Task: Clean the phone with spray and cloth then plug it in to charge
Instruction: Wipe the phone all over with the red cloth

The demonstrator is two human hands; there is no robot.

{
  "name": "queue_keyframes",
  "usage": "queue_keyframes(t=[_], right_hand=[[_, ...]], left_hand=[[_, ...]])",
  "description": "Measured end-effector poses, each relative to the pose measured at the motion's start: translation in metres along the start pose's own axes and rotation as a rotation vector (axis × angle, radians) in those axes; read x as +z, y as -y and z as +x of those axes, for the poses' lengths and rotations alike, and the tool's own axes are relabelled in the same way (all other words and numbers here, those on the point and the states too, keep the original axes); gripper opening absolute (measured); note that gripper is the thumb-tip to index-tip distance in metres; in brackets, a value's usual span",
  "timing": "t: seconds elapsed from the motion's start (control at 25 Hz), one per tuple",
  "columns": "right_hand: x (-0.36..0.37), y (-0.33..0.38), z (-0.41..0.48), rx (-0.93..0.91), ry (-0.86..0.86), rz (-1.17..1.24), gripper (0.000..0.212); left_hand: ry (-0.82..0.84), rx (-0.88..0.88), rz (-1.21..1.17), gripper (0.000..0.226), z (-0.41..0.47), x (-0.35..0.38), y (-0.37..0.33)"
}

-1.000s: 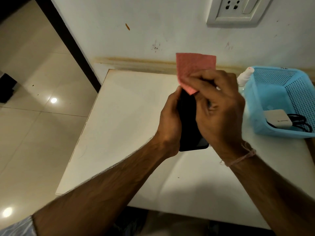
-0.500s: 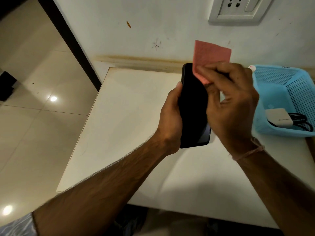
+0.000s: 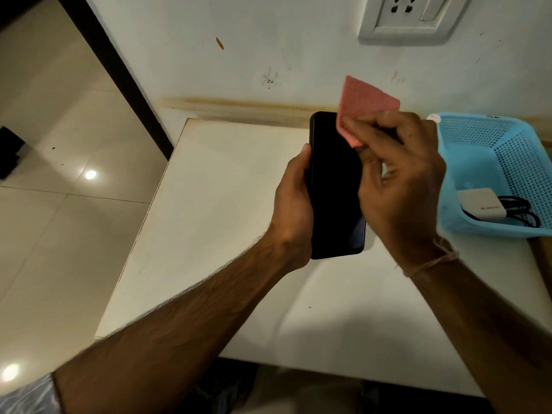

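My left hand [image 3: 294, 210] grips a black phone [image 3: 333, 180] by its left edge and holds it upright above the white table [image 3: 215, 222], dark screen toward me. My right hand [image 3: 400, 180] pinches a pink cloth [image 3: 363, 110] against the upper right of the screen; the cloth's free end stands up above the fingers. A white charger [image 3: 481, 204] with a black cable [image 3: 519, 210] lies in the blue basket [image 3: 475, 138]. Just the white cap of the spray bottle [image 3: 433, 117] peeks out behind my right hand.
A wall socket [image 3: 409, 17] is set in the white wall above the basket. The table's left edge drops to a tiled floor. A dark door frame [image 3: 119, 76] runs diagonally at the left.
My right hand with the cloth has slid from the middle of the screen up and to the right, uncovering most of the phone. My left hand has kept the phone nearly still.
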State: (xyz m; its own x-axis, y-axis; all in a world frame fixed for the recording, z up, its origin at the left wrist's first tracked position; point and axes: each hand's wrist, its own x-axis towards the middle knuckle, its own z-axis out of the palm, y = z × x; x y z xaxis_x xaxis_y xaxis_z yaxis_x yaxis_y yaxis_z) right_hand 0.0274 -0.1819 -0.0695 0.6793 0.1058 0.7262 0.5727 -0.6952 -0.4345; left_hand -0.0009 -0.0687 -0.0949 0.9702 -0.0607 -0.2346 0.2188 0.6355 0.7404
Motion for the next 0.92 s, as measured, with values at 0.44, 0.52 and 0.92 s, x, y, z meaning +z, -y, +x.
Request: queue_keyframes(t=[0.44,0.52,0.92], right_hand=[[-0.002,0.006,-0.006,0.023,0.168,0.057,0.02],[-0.005,-0.002,-0.002,0.097,0.126,0.036,0.025],[0.006,0.015,-0.014,-0.094,0.263,0.229,0.026]], left_hand=[[-0.029,-0.02,-0.012,0.056,0.004,-0.005,-0.018],[-0.028,-0.05,0.026,0.063,0.003,-0.005,-0.019],[-0.004,-0.091,-0.066,0.056,0.008,-0.013,-0.037]])
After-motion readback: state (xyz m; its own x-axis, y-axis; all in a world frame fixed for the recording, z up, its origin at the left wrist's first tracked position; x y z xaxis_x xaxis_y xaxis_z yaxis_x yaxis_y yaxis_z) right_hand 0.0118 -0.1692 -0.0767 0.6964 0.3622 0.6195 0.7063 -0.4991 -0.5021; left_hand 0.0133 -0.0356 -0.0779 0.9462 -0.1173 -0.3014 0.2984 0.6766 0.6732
